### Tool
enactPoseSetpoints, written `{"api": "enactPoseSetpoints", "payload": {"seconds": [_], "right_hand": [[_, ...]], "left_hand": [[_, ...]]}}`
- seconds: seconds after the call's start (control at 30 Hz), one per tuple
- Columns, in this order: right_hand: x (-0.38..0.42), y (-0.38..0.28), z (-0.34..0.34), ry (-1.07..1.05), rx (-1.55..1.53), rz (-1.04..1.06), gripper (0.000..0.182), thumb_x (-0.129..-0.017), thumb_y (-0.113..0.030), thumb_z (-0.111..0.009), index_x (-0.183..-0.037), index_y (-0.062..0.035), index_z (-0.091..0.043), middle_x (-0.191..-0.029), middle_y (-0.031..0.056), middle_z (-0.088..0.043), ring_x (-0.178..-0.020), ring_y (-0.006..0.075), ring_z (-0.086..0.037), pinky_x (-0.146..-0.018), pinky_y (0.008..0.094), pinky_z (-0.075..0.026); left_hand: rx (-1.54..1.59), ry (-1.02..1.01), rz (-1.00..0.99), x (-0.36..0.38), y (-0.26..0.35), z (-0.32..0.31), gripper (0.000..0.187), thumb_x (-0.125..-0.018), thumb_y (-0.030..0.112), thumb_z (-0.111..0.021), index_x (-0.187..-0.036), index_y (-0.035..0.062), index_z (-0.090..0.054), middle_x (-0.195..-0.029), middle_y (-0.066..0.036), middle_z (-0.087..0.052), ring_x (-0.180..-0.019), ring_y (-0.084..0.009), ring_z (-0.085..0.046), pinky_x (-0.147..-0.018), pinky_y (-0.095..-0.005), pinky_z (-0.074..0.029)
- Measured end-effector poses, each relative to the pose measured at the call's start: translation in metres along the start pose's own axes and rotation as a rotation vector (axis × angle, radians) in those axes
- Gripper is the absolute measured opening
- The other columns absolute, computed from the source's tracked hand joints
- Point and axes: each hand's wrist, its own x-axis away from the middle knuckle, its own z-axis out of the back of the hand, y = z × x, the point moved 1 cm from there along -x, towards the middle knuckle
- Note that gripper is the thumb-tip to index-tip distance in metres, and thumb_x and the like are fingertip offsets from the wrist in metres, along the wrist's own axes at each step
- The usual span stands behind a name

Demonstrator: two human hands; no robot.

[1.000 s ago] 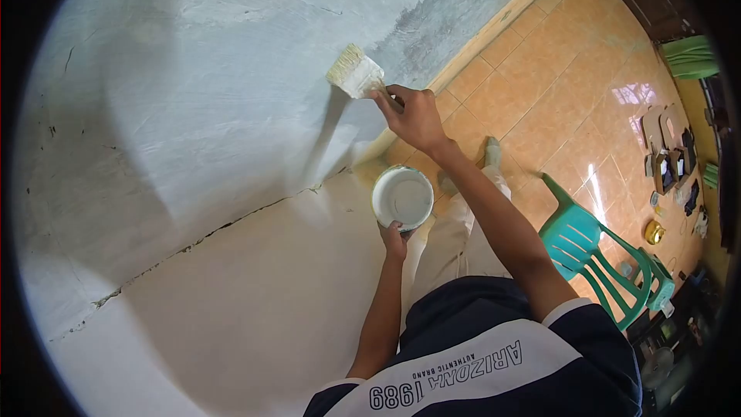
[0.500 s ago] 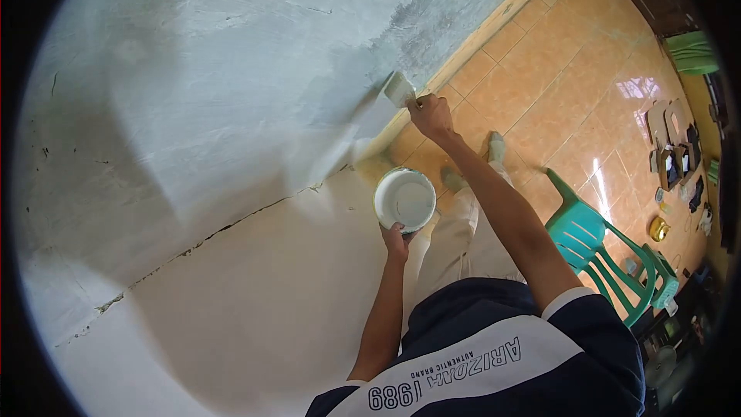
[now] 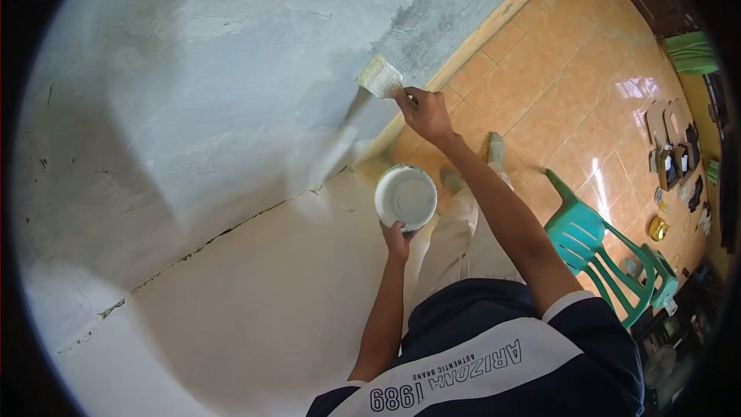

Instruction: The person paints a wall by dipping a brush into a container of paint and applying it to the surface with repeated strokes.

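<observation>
My right hand point(image 3: 427, 114) grips the handle of a wide paintbrush point(image 3: 380, 77), its bristles coated in pale paint and held against or close over the wall point(image 3: 255, 54). Fresh-looking darker grey patches spread around and above the brush, near the wall's base. Lower down, my left hand point(image 3: 397, 241) is closed on the near rim of a round white bucket point(image 3: 383, 199), thumb over the edge. White paint point(image 3: 412, 199) lies in the bottom of the bucket, which I hold in front of my legs.
A green plastic chair point(image 3: 575, 232) stands on the orange tiled floor point(image 3: 532, 100) to my right. Sandals and small items lie farther right, with a yellow round object point(image 3: 658, 228) nearby. A long crack point(image 3: 224, 232) runs along the wall.
My right hand has moved the brush slightly left and up across the wall, and its bristle face has turned more into view. The bucket and my left hand stay nearly still.
</observation>
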Motion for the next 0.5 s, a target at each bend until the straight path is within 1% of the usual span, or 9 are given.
{"api": "enactPoseSetpoints", "payload": {"seconds": [0.07,0.13,0.17,0.27,0.33,0.37,0.43,0.47,0.5], "right_hand": [[0.000,0.020,-0.006,0.015,0.002,0.009,0.032,-0.096,-0.028,-0.070,-0.082,0.0009,-0.074,-0.062,0.0224,-0.063,-0.056,0.0389,-0.066,-0.054,0.0449,-0.051],[0.003,0.038,-0.007,-0.051,0.124,-0.149,0.036,-0.095,-0.031,-0.069,-0.080,0.0002,-0.075,-0.065,0.0247,-0.065,-0.063,0.0414,-0.069,-0.059,0.0465,-0.054],[0.003,0.045,-0.008,-0.047,0.125,-0.150,0.036,-0.095,-0.031,-0.069,-0.080,0.0002,-0.075,-0.065,0.0247,-0.065,-0.063,0.0414,-0.069,-0.059,0.0465,-0.054],[0.005,0.052,-0.007,-0.099,0.215,-0.292,0.039,-0.095,-0.035,-0.068,-0.079,-0.0006,-0.076,-0.065,0.0259,-0.065,-0.065,0.0431,-0.069,-0.061,0.0471,-0.054],[0.003,0.019,0.002,-0.063,0.024,-0.228,0.039,-0.096,-0.034,-0.067,-0.078,0.0005,-0.075,-0.062,0.0244,-0.062,-0.058,0.0422,-0.065,-0.058,0.0457,-0.051],[0.002,0.006,0.005,-0.064,0.024,-0.227,0.039,-0.096,-0.034,-0.067,-0.078,0.0005,-0.075,-0.062,0.0244,-0.062,-0.058,0.0422,-0.065,-0.058,0.0457,-0.051],[0.000,-0.019,0.013,-0.110,0.006,-0.155,0.038,-0.097,-0.032,-0.068,-0.079,0.0012,-0.074,-0.055,0.0194,-0.058,-0.048,0.0351,-0.058,-0.054,0.0427,-0.048],[0.004,-0.029,0.018,-0.107,0.007,-0.155,0.038,-0.097,-0.032,-0.068,-0.079,0.0012,-0.074,-0.055,0.0194,-0.058,-0.048,0.0351,-0.058,-0.054,0.0427,-0.048],[0.010,-0.039,0.024,-0.038,-0.045,-0.086,0.036,-0.098,-0.030,-0.069,-0.083,0.0022,-0.075,-0.052,0.0142,-0.051,-0.046,0.0246,-0.047,-0.049,0.0382,-0.041]], "left_hand": [[-0.005,0.015,0.012,-0.001,-0.001,0.001,0.078,-0.078,-0.005,-0.049,-0.151,0.0150,-0.031,-0.141,-0.017,-0.049,-0.117,-0.0385,-0.065,-0.082,-0.0535,-0.068],[-0.026,-0.007,-0.014,0.001,0.001,-0.001,0.078,-0.078,-0.005,-0.049,-0.151,0.0149,-0.030,-0.141,-0.017,-0.048,-0.118,-0.0387,-0.064,-0.081,-0.0527,-0.068],[-0.028,-0.010,-0.014,0.001,0.002,-0.003,0.078,-0.078,-0.005,-0.049,-0.151,0.0149,-0.030,-0.141,-0.017,-0.048,-0.118,-0.0387,-0.064,-0.081,-0.0527,-0.068],[-0.036,-0.002,-0.004,-0.001,0.000,-0.001,0.078,-0.078,-0.005,-0.049,-0.151,0.0151,-0.030,-0.140,-0.018,-0.049,-0.118,-0.0385,-0.064,-0.080,-0.0520,-0.068],[-0.047,-0.008,-0.005,0.003,0.002,-0.003,0.077,-0.078,-0.005,-0.049,-0.150,0.0151,-0.031,-0.141,-0.018,-0.048,-0.118,-0.0386,-0.065,-0.080,-0.0520,-0.068],[-0.046,-0.008,-0.005,0.003,0.002,-0.003,0.077,-0.078,-0.005,-0.049,-0.150,0.0151,-0.031,-0.141,-0.018,-0.048,-0.118,-0.0386,-0.065,-0.080,-0.0520,-0.068],[-0.075,-0.037,-0.011,0.005,0.002,-0.003,0.077,-0.077,0.000,-0.051,-0.150,0.0118,-0.033,-0.141,-0.018,-0.049,-0.117,-0.0386,-0.065,-0.086,-0.0526,-0.066],[-0.076,-0.041,-0.010,0.005,0.003,-0.004,0.077,-0.077,0.000,-0.051,-0.150,0.0118,-0.033,-0.141,-0.018,-0.049,-0.117,-0.0386,-0.065,-0.086,-0.0526,-0.066],[-0.085,-0.027,-0.017,0.009,0.005,-0.008,0.077,-0.077,0.001,-0.051,-0.151,0.0110,-0.034,-0.141,-0.019,-0.049,-0.119,-0.0389,-0.064,-0.086,-0.0532,-0.066]]}}
